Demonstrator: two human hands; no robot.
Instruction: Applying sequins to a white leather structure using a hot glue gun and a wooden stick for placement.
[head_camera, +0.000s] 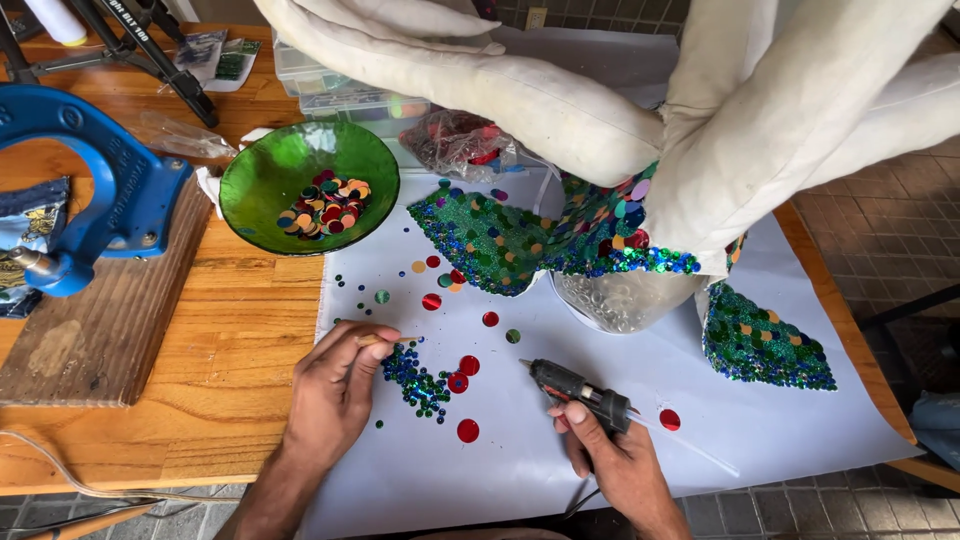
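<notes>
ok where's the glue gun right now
In the head view the glue gun is in the right hand, low and right of centre on the white sheet, nozzle pointing toward the red sequins.
</notes>
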